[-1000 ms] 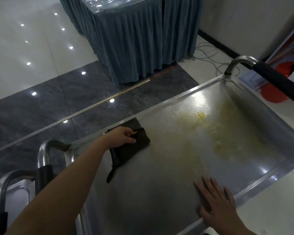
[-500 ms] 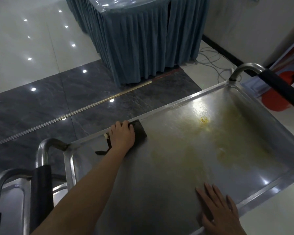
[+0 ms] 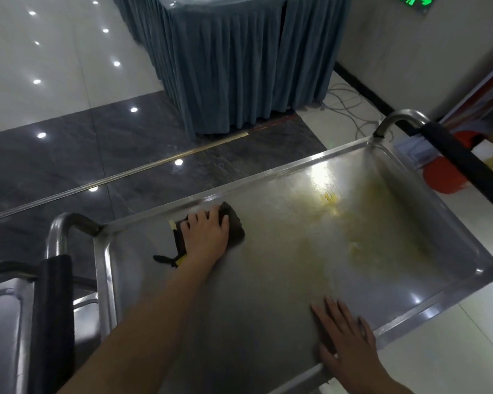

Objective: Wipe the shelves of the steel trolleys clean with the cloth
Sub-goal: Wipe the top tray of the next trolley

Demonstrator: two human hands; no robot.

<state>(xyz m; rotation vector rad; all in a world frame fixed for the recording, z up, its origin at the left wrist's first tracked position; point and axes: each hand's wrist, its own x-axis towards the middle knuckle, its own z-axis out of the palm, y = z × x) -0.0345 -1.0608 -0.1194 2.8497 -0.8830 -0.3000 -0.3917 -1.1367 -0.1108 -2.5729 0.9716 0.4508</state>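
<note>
A person leans over a steel trolley, the left hand pressing a dark cloth flat against the top shelf near its far edge, toward the far-left corner. The fingers lie spread over the cloth and press down on it rather than curling round it; a loose tail of the cloth trails out beside the wrist. The right hand rests palm-down on the bare steel at the near edge, fingers straight and a little apart, holding nothing and apparently steadying the trolley. Yellowish smears cover the right half of the shelf, thickest near the far-right corner, well apart from the cloth, so most of the cleaning looks still ahead. A second trolley stands just beside the first on the left, its padded handle close to the working forearm. The risks from here appear modest but real: a cloth dragged through the residue may only spread the grease across steel that looks clean; a hard push could roll the trolley if the steadying palm slips on the slick surface; and the raised rim may trap dirt in the corners that a flat-pressed cloth would pass over.
</note>
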